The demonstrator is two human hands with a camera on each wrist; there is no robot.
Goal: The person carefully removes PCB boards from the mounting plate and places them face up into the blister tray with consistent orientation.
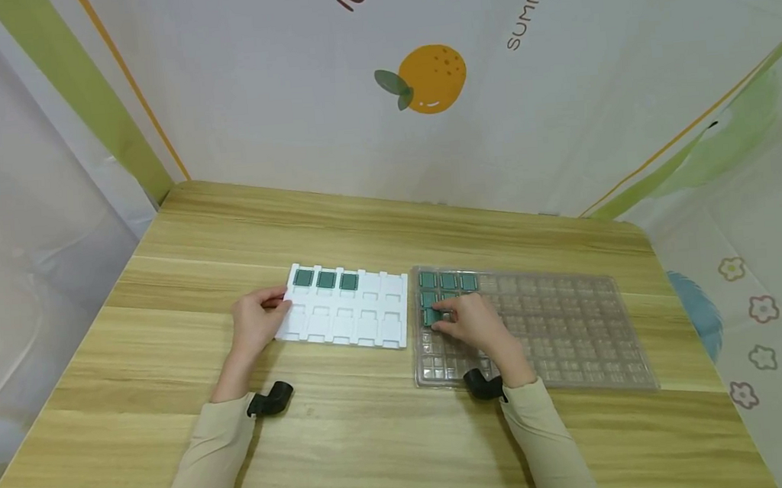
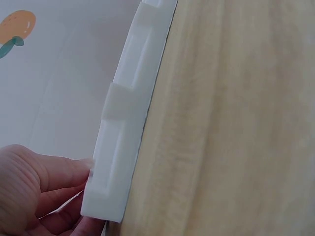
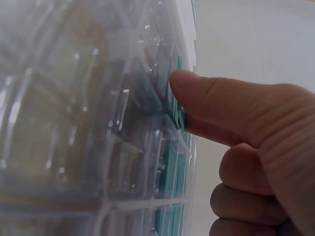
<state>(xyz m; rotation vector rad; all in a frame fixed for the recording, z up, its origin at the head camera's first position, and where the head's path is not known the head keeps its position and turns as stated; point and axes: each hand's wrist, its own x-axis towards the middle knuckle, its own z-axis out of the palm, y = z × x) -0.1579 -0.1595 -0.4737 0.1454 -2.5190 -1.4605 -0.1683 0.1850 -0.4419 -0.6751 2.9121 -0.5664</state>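
My left hand (image 1: 255, 320) holds the left edge of a white plastic tray (image 1: 386, 286), the thumb against its side wall in the left wrist view. Three dark green square chips (image 1: 326, 280) sit in the tray's back row, towards the left. To its right lies a clear plastic blister tray (image 1: 570, 329) with several green chips (image 1: 447, 279) in its left pockets. Over those pockets my right hand (image 1: 476, 325) pinches a green chip (image 3: 177, 118) between thumb and index finger, its other fingers curled. Part of that chip is hidden behind the thumb in the right wrist view.
Both trays lie side by side on a wood-grain table (image 1: 352, 446). A black wrist camera (image 1: 275, 398) sticks out from each sleeve, the right one overlapping the clear tray's front edge. A white printed curtain (image 1: 282, 92) hangs behind the table.
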